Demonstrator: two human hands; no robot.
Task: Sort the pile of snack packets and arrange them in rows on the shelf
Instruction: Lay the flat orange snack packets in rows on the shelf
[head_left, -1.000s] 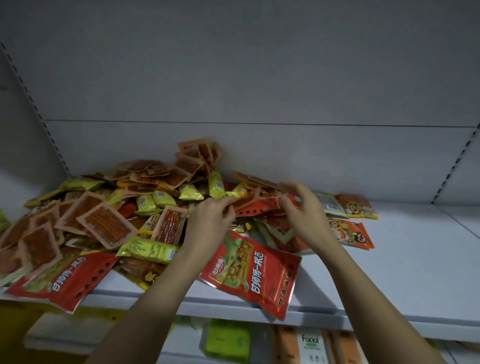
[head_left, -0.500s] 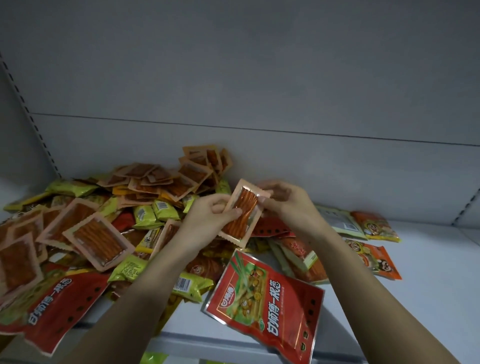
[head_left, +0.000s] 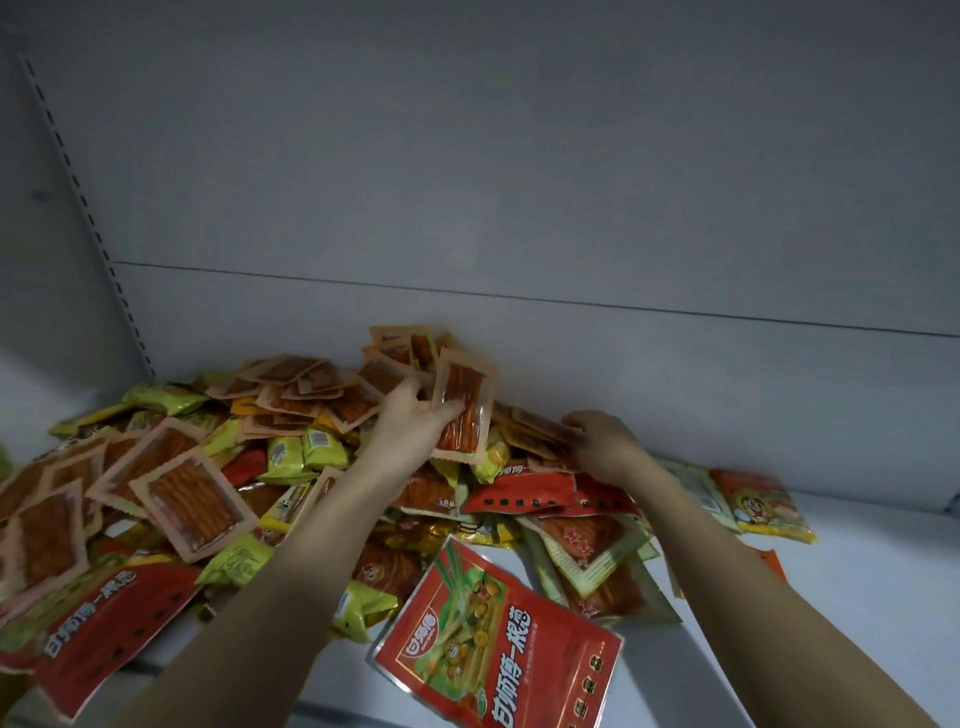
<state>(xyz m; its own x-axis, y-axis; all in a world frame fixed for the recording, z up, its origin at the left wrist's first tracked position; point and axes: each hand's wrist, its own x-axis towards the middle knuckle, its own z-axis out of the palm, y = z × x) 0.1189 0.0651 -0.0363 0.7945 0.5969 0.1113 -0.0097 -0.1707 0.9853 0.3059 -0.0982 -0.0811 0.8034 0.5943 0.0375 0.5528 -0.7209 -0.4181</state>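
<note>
Your left hand (head_left: 415, 423) now holds the clear, peach-edged sachet of orange strips (head_left: 462, 408) alone, thumb across its face, fingers curled behind, raised over the pile of snack packets (head_left: 291, 447) near the shelf's back wall. Half a second ago both hands shared it; your right hand (head_left: 605, 441) has since let go and dropped onto the orange packets (head_left: 535, 431) at the pile's right side, fingers bent onto them, though you cannot tell whether it grips one. Sorting has barely begun: the white shelf (head_left: 810, 597) shows no rows yet.
</note>
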